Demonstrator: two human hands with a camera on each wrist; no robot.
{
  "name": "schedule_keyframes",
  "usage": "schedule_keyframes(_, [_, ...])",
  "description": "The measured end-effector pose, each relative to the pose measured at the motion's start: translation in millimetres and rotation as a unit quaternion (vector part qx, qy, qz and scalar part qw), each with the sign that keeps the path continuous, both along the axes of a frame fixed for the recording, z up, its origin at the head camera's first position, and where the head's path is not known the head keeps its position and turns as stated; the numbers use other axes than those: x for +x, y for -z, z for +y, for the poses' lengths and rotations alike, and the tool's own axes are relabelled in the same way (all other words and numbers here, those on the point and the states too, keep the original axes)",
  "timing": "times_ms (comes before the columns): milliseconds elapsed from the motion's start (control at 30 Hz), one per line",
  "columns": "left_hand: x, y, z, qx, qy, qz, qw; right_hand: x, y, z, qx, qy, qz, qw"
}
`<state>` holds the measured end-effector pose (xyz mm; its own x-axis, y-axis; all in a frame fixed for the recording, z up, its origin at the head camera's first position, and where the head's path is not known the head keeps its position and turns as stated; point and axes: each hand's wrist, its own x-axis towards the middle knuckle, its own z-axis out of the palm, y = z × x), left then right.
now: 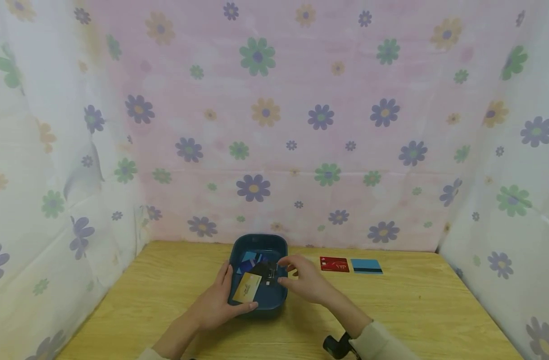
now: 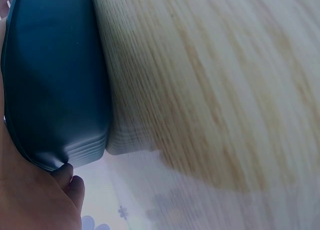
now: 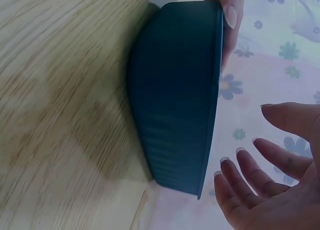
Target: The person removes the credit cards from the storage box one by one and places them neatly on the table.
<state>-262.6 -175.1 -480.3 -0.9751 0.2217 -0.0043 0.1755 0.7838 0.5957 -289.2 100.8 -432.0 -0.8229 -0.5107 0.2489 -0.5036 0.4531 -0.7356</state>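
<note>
A dark blue plastic basin [image 1: 259, 235] stands on the table. My left hand [image 1: 213, 302] grips its left side and near corner, the thumb lying along the near edge; in the left wrist view, fingertips [image 2: 75, 190] bend at the rim. Inside lie a gold card [image 1: 248, 288], a black card [image 1: 268, 272] and blue cards [image 1: 247, 263], partly overlapping. Over the right rim hovers my right hand [image 1: 307, 280], its fingers loosely bent. The right wrist view shows a gap between thumb and fingers [image 3: 255, 177], with nothing held.
To the right of the basin, a red VIP card [image 1: 334, 264] and a blue card with a dark stripe [image 1: 366, 265] lie side by side on the wooden table [image 1: 418, 305]. A black object [image 1: 337, 346] is by the right sleeve. Flowered cloth [image 1: 292, 130] encloses the table.
</note>
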Motion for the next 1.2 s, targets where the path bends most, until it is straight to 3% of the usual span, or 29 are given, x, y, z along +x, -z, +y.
schedule_keyframes(533, [-3.5, 1.2, -3.8, -0.002, 0.015, 0.010, 0.9998, -8.1, 8.3, -38, 0.011, -0.038, -0.007, 0.9992])
schedule_keyframes(867, [0.7, 0.4, -2.3, 0.008, 0.017, 0.005, 0.9998, -10.4, 14.0, -67, 0.046, -0.051, -0.024, 0.9973])
schedule_keyframes(1200, [2.3, -2.5, -1.2, 0.005, 0.018, 0.000, 0.9998, -21.4, 24.5, -88, 0.138, 0.016, -0.023, 0.9900])
